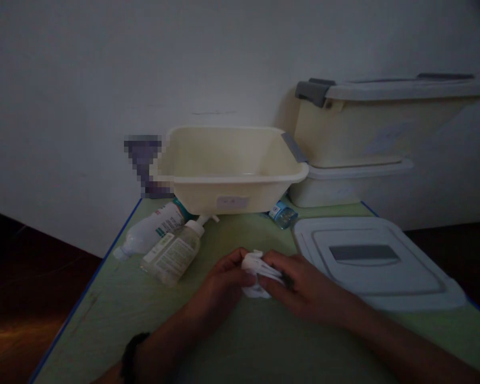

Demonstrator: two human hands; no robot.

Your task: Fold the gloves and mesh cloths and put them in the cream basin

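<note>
Between my two hands, above the near middle of the table, is a small white bundle (256, 290) with narrow folds or strands. Whether it is cloth, tissue or cord I cannot tell. My left hand (228, 280) pinches its left side with thumb and fingers. On the right side, my right hand (300, 282) closes around it, and a small dark patch shows by those fingers. Left of my hands lie a clear pump bottle (174, 253) with a white pump head and a white bottle (148, 232) with a teal end, both on their sides.
A cream plastic bin (234, 196) stands open at the table's back. In front of its right side lies a small blue-labelled bottle (283, 214). A pale lid (360, 282) rests flat on the right of the green table (116, 330). Stacked storage boxes (352, 133) stand behind.
</note>
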